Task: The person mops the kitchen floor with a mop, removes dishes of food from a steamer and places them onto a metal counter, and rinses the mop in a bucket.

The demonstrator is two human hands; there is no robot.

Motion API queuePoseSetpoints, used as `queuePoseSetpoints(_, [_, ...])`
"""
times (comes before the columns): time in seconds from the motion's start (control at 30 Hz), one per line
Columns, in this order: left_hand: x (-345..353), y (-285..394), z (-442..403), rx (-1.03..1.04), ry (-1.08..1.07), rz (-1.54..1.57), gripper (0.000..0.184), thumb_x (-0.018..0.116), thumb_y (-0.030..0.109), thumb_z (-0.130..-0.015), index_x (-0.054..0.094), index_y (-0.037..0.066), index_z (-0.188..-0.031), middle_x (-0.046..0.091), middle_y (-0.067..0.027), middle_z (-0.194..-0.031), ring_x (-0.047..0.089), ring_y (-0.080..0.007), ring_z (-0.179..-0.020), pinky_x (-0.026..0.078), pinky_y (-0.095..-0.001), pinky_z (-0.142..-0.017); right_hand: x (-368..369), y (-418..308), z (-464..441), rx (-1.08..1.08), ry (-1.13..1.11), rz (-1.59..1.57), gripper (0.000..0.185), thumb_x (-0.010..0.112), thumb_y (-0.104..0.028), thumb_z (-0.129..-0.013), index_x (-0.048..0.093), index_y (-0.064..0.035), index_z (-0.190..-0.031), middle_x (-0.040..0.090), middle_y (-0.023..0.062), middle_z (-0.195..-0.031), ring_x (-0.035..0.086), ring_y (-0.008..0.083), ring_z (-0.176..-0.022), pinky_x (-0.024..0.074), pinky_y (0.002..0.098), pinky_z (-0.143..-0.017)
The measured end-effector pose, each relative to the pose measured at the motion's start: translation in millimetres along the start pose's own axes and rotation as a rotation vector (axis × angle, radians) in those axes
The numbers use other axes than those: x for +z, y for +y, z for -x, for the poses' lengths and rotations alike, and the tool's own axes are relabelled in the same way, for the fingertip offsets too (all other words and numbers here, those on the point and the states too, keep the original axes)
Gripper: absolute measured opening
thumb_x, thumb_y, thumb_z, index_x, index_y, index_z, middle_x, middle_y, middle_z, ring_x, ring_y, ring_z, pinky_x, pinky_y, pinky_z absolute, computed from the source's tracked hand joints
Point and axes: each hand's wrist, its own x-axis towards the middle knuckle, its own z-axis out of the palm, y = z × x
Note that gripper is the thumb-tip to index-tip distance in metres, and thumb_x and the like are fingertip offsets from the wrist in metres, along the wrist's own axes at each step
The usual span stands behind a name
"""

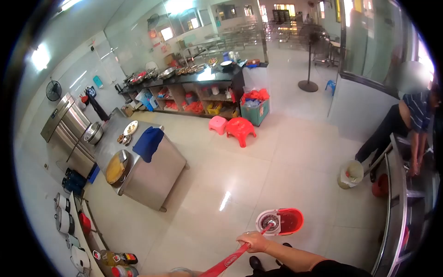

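My right hand (254,241) is closed around the red handle of a mop (226,261), thumb side up. The handle slants down to a bucket (302,221) on the floor, and its lower end sits in the round wringer basket on the bucket's left side. Dark liquid shows in the red right half. At the bottom edge, only a sliver of my left hand (194,273) appears beside the upper handle, with a band on the wrist; its fingers are hidden. My dark shoes (256,264) stand just below the bucket.
A steel table (154,184) with a large pan (118,168) and a blue cloth (148,144) stands left. Red stool (241,130) and pink stool (217,123) are ahead. At right, a person (417,113) leans over a steel counter, near a pale bucket (350,174). Pots line the left wall.
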Motion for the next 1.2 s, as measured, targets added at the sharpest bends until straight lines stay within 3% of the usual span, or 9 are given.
queuePoseSetpoints(0.1, [-119, 58, 95, -0.447, 0.34, 0.243, 0.015, 0.051, 0.023, -0.094, 0.058, 0.01, -0.095, 0.061, -0.004, -0.083, 0.049, -0.012, -0.056, 0.043, -0.026, -0.056, -2, -11, -10, 0.057, 0.016, 0.02, 0.031, 0.063, -0.008, -0.07, 0.059, -0.0112, -0.101, 0.061, 0.0059, -0.075, 0.061, 0.0273, -0.067, 0.0504, 0.0366, -0.06])
queuePoseSetpoints(0.17, [-172, 45, 171, -0.808, 0.467, -0.708, 0.03, 0.05, 0.028, -0.095, 0.053, 0.005, -0.113, 0.059, -0.0095, -0.102, 0.052, -0.0184, -0.083, 0.043, -0.0323, -0.076, -12, -12, -14, 0.144, 0.113, 0.037, 0.025, 0.063, -0.009, -0.076, 0.061, -0.007, -0.101, 0.061, 0.0097, -0.074, 0.061, 0.0318, -0.067, 0.0501, 0.0379, -0.062])
queuePoseSetpoints(0.23, [-201, 38, 251, -1.351, 0.153, -1.349, 0.049, 0.049, 0.033, -0.095, 0.048, 0.0, -0.132, 0.058, -0.0151, -0.121, 0.054, -0.0248, -0.109, 0.042, -0.0386, -0.095, -23, -10, -15, 0.14, 0.195, 0.066, 0.025, 0.063, -0.008, -0.077, 0.061, -0.0058, -0.102, 0.062, 0.0132, -0.077, 0.059, 0.0323, -0.066, 0.0498, 0.0376, -0.063])
queuePoseSetpoints(0.3, [-216, 44, 328, -1.92, -0.101, -1.152, 0.047, 0.052, 0.037, -0.093, 0.054, 0.004, -0.127, 0.062, -0.013, -0.115, 0.058, -0.0218, -0.101, 0.046, -0.0346, -0.091, -35, -10, -11, 0.337, 0.237, 0.009, 0.02, 0.061, -0.009, -0.081, 0.061, -0.0044, -0.101, 0.06, 0.0096, -0.071, 0.057, 0.0213, -0.061, 0.0481, 0.0334, -0.06])
queuePoseSetpoints(0.57, [-202, 45, 330, -1.525, -0.704, -0.549, 0.029, 0.056, 0.021, -0.092, 0.064, 0.002, -0.112, 0.068, -0.0086, -0.102, 0.062, -0.019, -0.088, 0.051, -0.0339, -0.078, -41, -18, 17, 0.471, 0.449, -0.07, 0.012, 0.055, -0.01, -0.088, 0.06, -0.0023, -0.095, 0.052, -0.0005, -0.063, 0.05, 0.0082, -0.059, 0.0433, 0.0277, -0.056])
queuePoseSetpoints(0.97, [-213, 23, 360, -1.256, -1.444, -0.852, 0.018, 0.057, 0.022, -0.088, 0.066, 0.006, -0.089, 0.067, -0.0082, -0.084, 0.061, -0.0166, -0.073, 0.047, -0.0357, -0.064, -39, -21, 39, 0.549, 0.525, 0.038, 0.016, 0.057, -0.014, -0.085, 0.061, -0.0062, -0.099, 0.057, 0.0091, -0.066, 0.059, 0.0187, -0.062, 0.0487, 0.034, -0.064])
queuePoseSetpoints(1.0, [-197, 29, 352, -1.265, -1.453, -0.837, 0.018, 0.057, 0.022, -0.088, 0.066, 0.006, -0.089, 0.067, -0.0082, -0.084, 0.061, -0.0166, -0.073, 0.047, -0.0357, -0.064, -39, -22, 39, 0.519, 0.537, 0.06, 0.018, 0.058, -0.014, -0.084, 0.06, -0.0065, -0.1, 0.06, 0.0122, -0.071, 0.061, 0.0236, -0.066, 0.0493, 0.0354, -0.066])
queuePoseSetpoints(1.07, [-152, 40, 317, -1.854, -0.328, -0.644, 0.023, 0.053, 0.024, -0.092, 0.061, 0.004, -0.084, 0.064, -0.0073, -0.079, 0.06, -0.0159, -0.072, 0.046, -0.0346, -0.061, -37, -19, 40, 0.511, 0.552, 0.103, 0.02, 0.058, -0.015, -0.083, 0.06, -0.0066, -0.101, 0.061, 0.0134, -0.074, 0.061, 0.0267, -0.069, 0.0494, 0.0358, -0.067])
queuePoseSetpoints(1.2, [-157, 34, 330, -1.647, -0.453, -0.657, 0.022, 0.053, 0.021, -0.093, 0.058, 0.003, -0.083, 0.062, -0.0059, -0.079, 0.06, -0.0144, -0.076, 0.048, -0.0317, -0.064, -31, -16, 36, 0.551, 0.553, 0.078, 0.025, 0.058, -0.014, -0.081, 0.059, -0.0074, -0.104, 0.062, 0.0176, -0.082, 0.059, 0.036, -0.074, 0.0488, 0.0383, -0.068])
